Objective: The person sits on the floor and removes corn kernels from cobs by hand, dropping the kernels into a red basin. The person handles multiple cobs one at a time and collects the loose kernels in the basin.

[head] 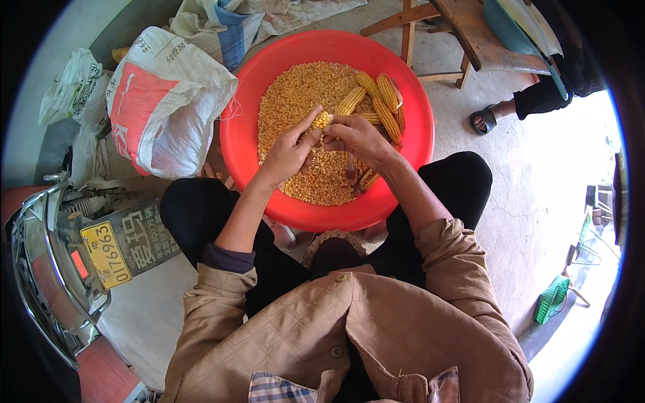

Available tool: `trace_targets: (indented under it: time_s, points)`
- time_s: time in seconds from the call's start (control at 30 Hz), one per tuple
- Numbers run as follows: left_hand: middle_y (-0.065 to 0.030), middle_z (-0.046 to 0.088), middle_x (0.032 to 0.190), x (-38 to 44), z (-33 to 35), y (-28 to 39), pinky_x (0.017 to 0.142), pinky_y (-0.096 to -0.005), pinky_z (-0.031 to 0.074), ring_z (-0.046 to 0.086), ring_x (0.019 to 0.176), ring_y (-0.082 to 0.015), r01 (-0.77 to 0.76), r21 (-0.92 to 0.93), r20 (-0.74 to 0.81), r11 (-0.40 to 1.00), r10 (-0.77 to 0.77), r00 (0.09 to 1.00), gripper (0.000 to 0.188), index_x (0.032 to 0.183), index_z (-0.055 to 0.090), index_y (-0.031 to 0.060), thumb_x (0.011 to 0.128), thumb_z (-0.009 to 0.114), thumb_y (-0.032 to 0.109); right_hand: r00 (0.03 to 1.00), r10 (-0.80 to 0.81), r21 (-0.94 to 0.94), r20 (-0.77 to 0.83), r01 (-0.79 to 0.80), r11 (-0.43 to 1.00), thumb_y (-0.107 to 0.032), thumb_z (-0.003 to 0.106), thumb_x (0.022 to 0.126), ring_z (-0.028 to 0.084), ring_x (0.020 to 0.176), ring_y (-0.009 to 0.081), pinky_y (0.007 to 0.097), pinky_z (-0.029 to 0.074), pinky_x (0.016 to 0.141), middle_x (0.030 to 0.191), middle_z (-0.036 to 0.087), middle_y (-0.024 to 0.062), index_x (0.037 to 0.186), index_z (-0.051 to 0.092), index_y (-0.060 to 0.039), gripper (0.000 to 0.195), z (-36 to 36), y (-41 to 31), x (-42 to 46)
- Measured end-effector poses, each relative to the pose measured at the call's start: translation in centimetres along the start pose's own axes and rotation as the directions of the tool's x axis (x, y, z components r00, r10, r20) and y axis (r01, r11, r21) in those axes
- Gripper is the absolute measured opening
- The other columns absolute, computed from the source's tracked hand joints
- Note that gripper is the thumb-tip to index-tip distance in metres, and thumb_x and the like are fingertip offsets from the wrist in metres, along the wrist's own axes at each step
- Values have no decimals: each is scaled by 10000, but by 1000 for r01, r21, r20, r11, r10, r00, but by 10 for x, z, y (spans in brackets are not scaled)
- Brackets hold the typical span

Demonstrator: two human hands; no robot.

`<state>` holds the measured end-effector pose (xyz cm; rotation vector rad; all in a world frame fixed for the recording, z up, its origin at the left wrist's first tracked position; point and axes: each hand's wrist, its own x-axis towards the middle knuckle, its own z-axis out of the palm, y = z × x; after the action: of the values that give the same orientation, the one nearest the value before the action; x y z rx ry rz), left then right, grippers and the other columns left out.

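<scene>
A wide red plastic tub [410,146] lies before me, its bottom covered with loose yellow maize kernels [297,85]. Above the kernels my left hand [292,146] grips a partly stripped corn cob [321,120], thumb and fingers on either side of it. The thumb and bent fingers of my right hand [355,137] close on the cob's right end, which they partly hide. Several whole ears of corn [387,118] are piled at the tub's right side. A small tool with a reddish translucent handle [350,174] rests on the kernels below my right hand.
Left of the tub stands an open woven plastic sack [176,106], near a parked motorbike's rear [60,272]. A wooden table [484,45] holding a blue basin [509,30] is at upper right. Another person's sandalled foot [485,120] is beside it. My knees flank the tub.
</scene>
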<state>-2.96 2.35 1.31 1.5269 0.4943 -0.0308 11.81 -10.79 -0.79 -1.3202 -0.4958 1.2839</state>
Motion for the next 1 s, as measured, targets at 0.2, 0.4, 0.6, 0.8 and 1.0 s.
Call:
trace_targets:
  time_s: [0.2, 0.4, 0.6, 0.8, 1.0]
  points:
    - [-203, 667, 881, 10, 0, -21, 633, -350, 499, 670, 705, -214, -280, 376, -30, 883, 314, 949, 484, 1467, 420, 238, 1001, 544, 279, 1000, 19, 59, -4, -19, 998, -203, 567, 929, 628, 770, 146, 269, 537, 745, 863, 618, 89, 918, 607, 53, 260, 6, 2, 1]
    - [-233, 675, 1020, 10, 6, -24, 713, -358, 508, 707, 857, -258, -240, 426, -51, 873, 287, 956, 461, 1451, 443, 216, 1003, 537, 267, 995, 90, 62, -53, -87, 994, -132, 514, 882, 509, 602, 114, 274, 423, 562, 681, 542, 39, 798, 588, 21, 189, 8, 12, 13]
    - [-106, 685, 804, 7, 8, -17, 605, -309, 488, 602, 618, -132, -171, 267, -63, 948, 195, 979, 427, 1432, 482, 199, 1016, 516, 292, 989, 113, 26, -91, -111, 993, -101, 503, 862, 495, 587, 119, 280, 400, 549, 636, 522, 38, 765, 580, 14, 169, 8, 9, 11]
    - [70, 382, 640, -7, 0, 10, 392, -165, 216, 291, 455, -9, 135, -210, -11, 968, -140, 990, 423, 1439, 472, 212, 1053, 399, 371, 996, 75, -158, -48, -82, 984, -69, 492, 912, 517, 705, 102, 248, 430, 572, 856, 584, 85, 914, 569, 41, 134, 11, 0, 4]
    - [59, 421, 655, -5, -4, 10, 370, -178, 245, 327, 452, -12, 152, -320, -2, 935, -161, 987, 431, 1441, 465, 223, 1043, 424, 384, 997, 66, 130, -46, -59, 990, -142, 537, 899, 537, 699, 109, 224, 459, 633, 833, 563, 61, 911, 582, 48, 196, 18, -5, -2]
